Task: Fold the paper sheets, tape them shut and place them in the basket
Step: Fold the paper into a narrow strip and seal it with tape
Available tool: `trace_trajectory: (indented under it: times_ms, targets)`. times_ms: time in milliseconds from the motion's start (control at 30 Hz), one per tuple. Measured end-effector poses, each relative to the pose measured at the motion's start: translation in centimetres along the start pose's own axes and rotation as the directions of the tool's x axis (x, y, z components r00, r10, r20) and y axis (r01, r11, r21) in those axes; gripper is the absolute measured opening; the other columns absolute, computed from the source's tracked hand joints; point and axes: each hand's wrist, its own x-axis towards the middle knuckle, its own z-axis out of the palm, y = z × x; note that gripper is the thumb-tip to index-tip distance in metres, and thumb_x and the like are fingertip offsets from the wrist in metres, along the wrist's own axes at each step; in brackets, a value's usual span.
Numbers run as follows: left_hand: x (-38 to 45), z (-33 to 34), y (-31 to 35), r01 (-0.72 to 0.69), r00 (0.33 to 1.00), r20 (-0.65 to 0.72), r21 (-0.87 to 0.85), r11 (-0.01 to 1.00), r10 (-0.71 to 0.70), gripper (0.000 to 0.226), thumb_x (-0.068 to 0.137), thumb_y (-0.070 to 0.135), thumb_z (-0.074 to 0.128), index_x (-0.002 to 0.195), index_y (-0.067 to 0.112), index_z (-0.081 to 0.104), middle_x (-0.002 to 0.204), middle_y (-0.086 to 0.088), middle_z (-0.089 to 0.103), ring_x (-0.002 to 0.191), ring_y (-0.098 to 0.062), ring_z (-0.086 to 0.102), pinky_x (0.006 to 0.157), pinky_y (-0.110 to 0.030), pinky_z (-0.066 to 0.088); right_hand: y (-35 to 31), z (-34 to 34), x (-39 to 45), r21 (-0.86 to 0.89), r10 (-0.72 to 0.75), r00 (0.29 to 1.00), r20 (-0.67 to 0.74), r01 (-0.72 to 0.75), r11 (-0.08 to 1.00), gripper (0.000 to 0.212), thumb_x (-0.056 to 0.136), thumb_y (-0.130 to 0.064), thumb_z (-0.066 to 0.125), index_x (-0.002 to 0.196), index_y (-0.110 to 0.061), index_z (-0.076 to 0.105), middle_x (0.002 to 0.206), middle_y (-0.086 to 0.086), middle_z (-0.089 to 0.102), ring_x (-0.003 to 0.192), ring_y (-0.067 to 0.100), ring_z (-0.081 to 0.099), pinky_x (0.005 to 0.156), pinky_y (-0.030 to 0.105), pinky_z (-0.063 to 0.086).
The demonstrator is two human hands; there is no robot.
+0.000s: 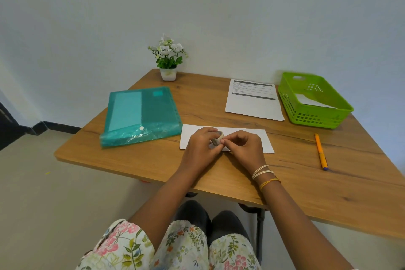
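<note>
Head view, looking down over my knees at the wooden bench [219, 173]. Both hands meet at centre, over a folded white paper sheet [247, 136] that lies flat with its long side running 9 to 3 o'clock. My left hand [200, 149] has its fingers curled round a small roll of tape [217, 139], holding it just above the sheet. My right hand [244, 146] comes in from 3 o'clock of the roll, thumb and forefinger pinched together at the roll's edge; whether a free end of tape lies between them, I cannot tell. Thread bands circle my right wrist.

At 1 o'clock from the hands, a printed sheet [254, 101] lies unfolded, text at its far end. Just beside it, at 2 o'clock, stands the green basket [315, 116], perforated walls, with one white folded paper [311, 101] already inside. An orange pen [320, 151] lies at 3 o'clock, well apart from the folded sheet, blue tip toward me.

At 10 o'clock, a teal plastic folder [142, 114] lies flat, its snap flap at the near edge, its corner close to the folded sheet's left end. At 12 o'clock, near the bench's far edge by the wall, stands a small white pot of white flowers [168, 59].
</note>
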Motion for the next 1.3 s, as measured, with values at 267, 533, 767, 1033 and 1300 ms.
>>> trace_trajectory:
  times_ms: [267, 533, 767, 1033, 1300]
  targets:
    - [0.3, 0.1, 0.1, 0.025, 0.999, 0.039, -0.007, 1.0, -0.025, 0.037, 0.08, 0.023, 0.075, 0.116, 0.015, 0.068, 0.119, 0.0, 0.064, 0.109, -0.012, 0.056, 0.087, -0.021, 0.049, -0.1, -0.3, 0.2, 0.072, 0.049, 0.999, -0.024, -0.048, 0.996, 0.004, 0.08, -0.018, 0.074, 0.084, -0.02, 0.074, 0.08, -0.007, 0.071, 0.076, 0.007, 0.066, 0.068, 0.018, 0.056]
    - [0.2, 0.3, 0.0, 0.04, 0.998, 0.041, 0.081, 0.996, -0.044, 0.035, 0.084, 0.027, 0.071, 0.116, 0.012, 0.067, 0.12, -0.003, 0.064, 0.109, -0.014, 0.053, 0.087, -0.021, 0.042, -0.5, -0.2, -0.2, 0.065, -0.012, 0.996, -0.088, 0.017, 0.998, 0.007, 0.075, -0.021, 0.077, 0.08, -0.024, 0.072, 0.077, -0.013, 0.069, 0.073, 0.001, 0.066, 0.061, 0.013, 0.054]
    - [0.2, 0.5, -0.2, 0.032, 0.999, 0.019, 0.126, 0.991, -0.035, 0.032, 0.085, 0.03, 0.069, 0.112, 0.013, 0.067, 0.112, -0.002, 0.065, 0.103, -0.011, 0.052, 0.08, -0.017, 0.037, -0.6, 0.0, -0.5, 0.034, -0.07, 0.991, -0.115, 0.074, 0.997, 0.012, 0.075, -0.023, 0.076, 0.086, -0.023, 0.071, 0.08, -0.013, 0.068, 0.076, 0.003, 0.065, 0.067, 0.015, 0.055]
    - [0.2, 0.8, -0.6, 0.044, 0.999, 0.018, 0.17, 0.984, -0.048, 0.037, 0.087, 0.035, 0.066, 0.117, 0.013, 0.066, 0.111, -0.003, 0.066, 0.103, -0.012, 0.053, 0.079, -0.018, 0.037, -0.4, -0.6, -0.1, -0.01, -0.072, 0.997, -0.032, 0.071, 0.997, 0.012, 0.079, -0.015, 0.076, 0.091, -0.014, 0.077, 0.086, -0.005, 0.073, 0.081, 0.005, 0.067, 0.072, 0.017, 0.056]
    - [0.4, 0.7, -0.6, 0.082, 0.996, 0.014, 0.174, 0.981, -0.086, 0.036, 0.085, 0.038, 0.068, 0.112, 0.014, 0.068, 0.106, -0.002, 0.067, 0.098, -0.012, 0.053, 0.074, -0.019, 0.035, -0.9, -1.2, 0.0, 0.166, 0.091, 0.996, -0.022, -0.086, 0.982, 0.005, 0.081, -0.015, 0.074, 0.084, -0.019, 0.075, 0.083, -0.005, 0.074, 0.08, 0.008, 0.07, 0.07, 0.023, 0.058]
